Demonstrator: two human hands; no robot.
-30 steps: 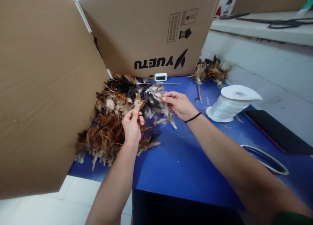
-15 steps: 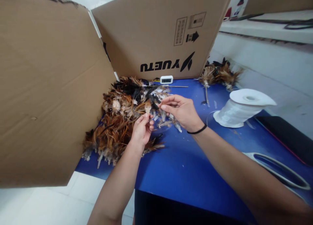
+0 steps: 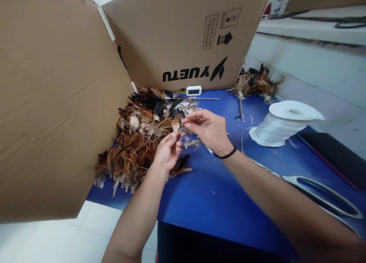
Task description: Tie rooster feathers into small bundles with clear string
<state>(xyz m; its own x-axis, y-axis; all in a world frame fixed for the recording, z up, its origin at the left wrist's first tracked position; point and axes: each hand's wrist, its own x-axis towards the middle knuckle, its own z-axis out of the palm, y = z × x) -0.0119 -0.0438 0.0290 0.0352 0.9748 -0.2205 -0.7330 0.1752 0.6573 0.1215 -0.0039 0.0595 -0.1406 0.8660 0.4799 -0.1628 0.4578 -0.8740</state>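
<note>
My left hand (image 3: 168, 151) pinches the pale base of a small brown feather (image 3: 175, 127) between thumb and fingertips, and the feather points up from them. Close beside it, my right hand (image 3: 209, 128) has its thumb and forefinger pinched together at the feather's right edge. Whether those fingertips hold part of the feather or something else is too small to tell. Behind and below the hands lies a large heap of brown, orange and black feathers (image 3: 133, 150). Part of that heap is hidden by my hands.
Cardboard panels (image 3: 148, 37) stand at the back and left. A small white digital clock (image 3: 193, 91) and a thin stick (image 3: 208, 99) lie behind the hands. To the right are a white ribbon spool (image 3: 270, 129), scissors (image 3: 328, 194), a black phone-like slab (image 3: 334, 156) and more feathers (image 3: 254, 83).
My right hand has shifted slightly left, bringing its pinched fingertips closer to the feather in my left hand. The left hand stays almost still, and the view has tilted a little.
</note>
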